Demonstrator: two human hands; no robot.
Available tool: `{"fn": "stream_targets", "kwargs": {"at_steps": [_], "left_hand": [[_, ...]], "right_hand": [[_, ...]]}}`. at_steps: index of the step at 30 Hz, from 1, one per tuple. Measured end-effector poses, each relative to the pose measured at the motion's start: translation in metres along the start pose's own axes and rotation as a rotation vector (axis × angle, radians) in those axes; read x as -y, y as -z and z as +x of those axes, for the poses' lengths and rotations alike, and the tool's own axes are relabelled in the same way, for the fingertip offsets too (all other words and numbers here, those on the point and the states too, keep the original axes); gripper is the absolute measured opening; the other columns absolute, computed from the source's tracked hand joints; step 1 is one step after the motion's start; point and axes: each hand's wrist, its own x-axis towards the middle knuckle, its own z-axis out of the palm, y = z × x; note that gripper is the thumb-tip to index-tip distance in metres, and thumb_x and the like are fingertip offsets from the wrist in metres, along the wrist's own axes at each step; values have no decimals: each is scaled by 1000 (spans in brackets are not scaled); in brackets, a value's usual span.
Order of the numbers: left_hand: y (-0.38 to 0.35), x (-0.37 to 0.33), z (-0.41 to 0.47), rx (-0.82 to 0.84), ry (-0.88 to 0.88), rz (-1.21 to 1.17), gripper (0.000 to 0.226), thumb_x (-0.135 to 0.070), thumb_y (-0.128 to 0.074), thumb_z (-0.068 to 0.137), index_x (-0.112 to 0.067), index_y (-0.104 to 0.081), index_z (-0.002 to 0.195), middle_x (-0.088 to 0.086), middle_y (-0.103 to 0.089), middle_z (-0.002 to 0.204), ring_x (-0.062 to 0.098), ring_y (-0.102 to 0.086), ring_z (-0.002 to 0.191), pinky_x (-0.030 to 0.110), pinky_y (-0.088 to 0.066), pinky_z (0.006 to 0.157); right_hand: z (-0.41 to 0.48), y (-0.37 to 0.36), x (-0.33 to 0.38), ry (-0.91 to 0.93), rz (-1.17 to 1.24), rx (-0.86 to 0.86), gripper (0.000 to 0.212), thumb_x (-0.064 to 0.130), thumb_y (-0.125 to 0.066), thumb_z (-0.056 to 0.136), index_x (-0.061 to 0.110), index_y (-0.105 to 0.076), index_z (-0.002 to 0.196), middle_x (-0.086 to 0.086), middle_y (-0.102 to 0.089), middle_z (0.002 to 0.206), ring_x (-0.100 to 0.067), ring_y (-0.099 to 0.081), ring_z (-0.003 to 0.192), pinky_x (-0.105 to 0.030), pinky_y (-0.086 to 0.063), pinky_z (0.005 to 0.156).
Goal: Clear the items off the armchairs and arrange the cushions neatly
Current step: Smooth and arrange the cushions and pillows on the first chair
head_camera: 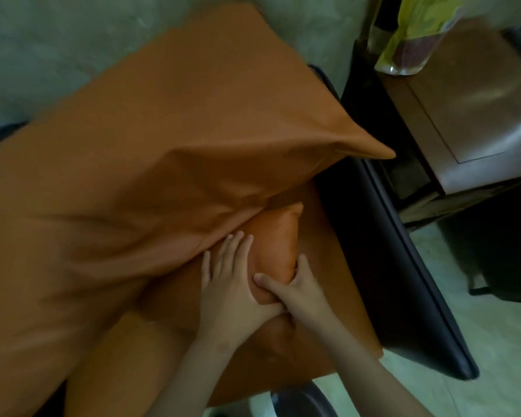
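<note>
A large orange back cushion (151, 164) leans over the armchair and fills most of the view. Under its lower edge lies a small orange cushion (278, 236) on the orange seat cushion (322, 314). My left hand (232, 284) lies flat with straight fingers on the small cushion's left side, fingertips at the big cushion's edge. My right hand (292, 288) grips the small cushion's near right end, thumb on top and fingers curled round its side. The two hands touch each other.
The armchair's black armrest (403, 266) runs along the right of the seat. Beyond it stands a brown wooden side table (478, 115) with a glass vase (409, 46) of yellow-green wrapping. Pale tiled floor (451, 296) shows at right, a grey wall behind.
</note>
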Motion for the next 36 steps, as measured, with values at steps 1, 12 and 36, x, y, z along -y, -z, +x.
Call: {"fn": "stream_targets", "kwargs": {"at_steps": [1,12,36], "left_hand": [[8,5,-13,-11,11,-20,114,-80,-47,55,-31,-6,150,-12,-11,158,4,-1,145,39,3,119],[73,120,-163,-80,73,24,90,-63,-56,66,-38,-21,146,-17,-27,153,3,-15,143,49,-19,116],[76,241,-272,-548,595,-968,95,-72,-70,50,-53,-28,134,-10,-41,141,9,-45,127,33,-43,99]], "right_hand": [[-14,-8,2,26,-28,20,71,67,-74,60,34,-37,110,16,-52,106,-14,-58,98,-41,-53,85],[-153,-161,-13,192,133,173,54,68,-70,66,26,-65,101,5,-72,94,-10,-67,87,-43,-54,83],[-196,-322,77,809,-770,76,68,58,-39,93,20,-28,148,-6,-66,106,-27,-63,90,-34,-43,68]]}}
